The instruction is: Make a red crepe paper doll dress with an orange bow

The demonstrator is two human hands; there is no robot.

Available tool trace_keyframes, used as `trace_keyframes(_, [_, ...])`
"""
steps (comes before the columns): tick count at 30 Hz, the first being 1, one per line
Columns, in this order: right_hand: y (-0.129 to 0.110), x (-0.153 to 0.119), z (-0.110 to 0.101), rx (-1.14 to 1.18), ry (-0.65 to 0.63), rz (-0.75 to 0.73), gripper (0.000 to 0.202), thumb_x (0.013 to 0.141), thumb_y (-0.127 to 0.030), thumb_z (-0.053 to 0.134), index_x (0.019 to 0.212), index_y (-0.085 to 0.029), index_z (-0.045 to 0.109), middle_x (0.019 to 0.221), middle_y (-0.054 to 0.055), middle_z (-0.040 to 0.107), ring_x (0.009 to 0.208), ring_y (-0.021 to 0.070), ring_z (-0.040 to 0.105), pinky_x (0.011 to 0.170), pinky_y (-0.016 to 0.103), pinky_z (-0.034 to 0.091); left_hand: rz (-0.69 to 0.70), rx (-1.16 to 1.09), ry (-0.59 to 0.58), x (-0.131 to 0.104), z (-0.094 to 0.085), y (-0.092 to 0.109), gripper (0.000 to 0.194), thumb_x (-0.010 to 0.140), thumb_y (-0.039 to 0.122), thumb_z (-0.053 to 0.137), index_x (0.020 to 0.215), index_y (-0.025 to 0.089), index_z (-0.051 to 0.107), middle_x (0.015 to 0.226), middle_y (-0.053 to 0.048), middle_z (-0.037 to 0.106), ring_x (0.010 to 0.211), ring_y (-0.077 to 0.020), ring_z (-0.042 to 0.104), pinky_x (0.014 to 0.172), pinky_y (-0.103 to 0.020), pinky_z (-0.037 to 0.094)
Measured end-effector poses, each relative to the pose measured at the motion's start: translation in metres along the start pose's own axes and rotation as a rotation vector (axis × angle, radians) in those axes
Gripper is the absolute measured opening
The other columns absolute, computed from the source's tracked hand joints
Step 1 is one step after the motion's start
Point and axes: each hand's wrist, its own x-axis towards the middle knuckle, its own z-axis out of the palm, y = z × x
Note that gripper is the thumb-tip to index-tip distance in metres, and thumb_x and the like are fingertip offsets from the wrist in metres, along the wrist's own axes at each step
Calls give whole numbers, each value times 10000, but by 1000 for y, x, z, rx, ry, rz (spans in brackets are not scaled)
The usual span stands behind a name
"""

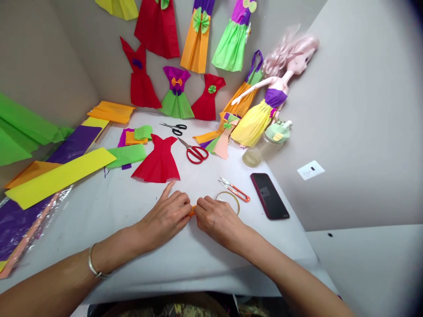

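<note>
Between my two hands is a small piece of orange paper (192, 211), mostly covered by the fingers. My left hand (167, 215) pinches its left end, with one finger stretched away toward the red paper dress (160, 160). On the other end, my right hand (216, 218) is closed with curled fingers. A roll of thin tape (238, 206) lies partly under my right hand. Just beyond it are orange-handled thread snips (238, 192). The red dress lies flat past my left hand.
Red-handled scissors (197, 154) and black scissors (175, 128) lie farther back. At right are a phone (270, 196), a lidded jar (261, 149) and a doll (276, 97) against the wall. Coloured paper strips (62, 176) cover the left side. Paper dresses (145, 83) hang behind.
</note>
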Motion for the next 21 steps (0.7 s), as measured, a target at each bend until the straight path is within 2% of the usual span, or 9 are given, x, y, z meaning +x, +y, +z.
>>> trace_keyframes(2, [3,1,-14,119,-22,47,89,878,-106,558,864,-171,617,847,38,628,801,179,571,598,262,394,-57,-172,-19,1,-5,-1,130,924,150,492,829,178,575,865,1,591,833,-149,558,1146,-549,219])
trace_keyframes(3, [6,1,-21,219,-24,77,70,877,-132,581,903,-175,630,883,34,641,830,175,582,630,256,408,-100,-279,-37,2,-8,-2,125,923,177,512,814,183,572,851,9,593,834,-148,564,1119,-510,282])
trace_keyframes(6, [14,-1,-38,594,-11,161,184,877,-277,661,1050,-216,646,979,13,659,876,156,597,724,248,435,-239,-599,-80,4,-16,-6,182,921,312,554,785,193,579,884,-1,611,858,-159,583,906,-349,467])
trace_keyframes(9, [18,2,-43,923,-7,215,259,819,-365,729,1039,-238,676,981,-4,668,870,150,599,743,243,441,-326,-803,-80,7,-21,-10,265,900,430,576,792,189,597,924,-13,615,857,-162,590,812,-295,479])
trace_keyframes(12, [18,11,-39,1163,48,269,189,823,-362,708,919,-199,701,881,-7,671,812,144,596,724,239,443,-390,-924,-95,8,-24,-13,298,873,477,599,806,187,603,888,-4,601,843,-163,570,798,-283,466])
trace_keyframes(16, [16,27,-37,1254,109,358,130,819,-280,684,762,-167,712,724,-16,654,701,125,563,683,235,419,-437,-1047,-116,9,-28,-16,284,862,467,611,814,187,596,836,13,575,804,-151,535,750,-261,441])
trace_keyframes(21, [16,37,-42,1250,108,400,95,776,-211,712,698,-156,714,681,-22,642,668,114,538,636,220,397,-453,-1129,-21,9,-21,-27,266,807,419,700,877,184,596,875,2,597,871,-164,559,792,-276,437])
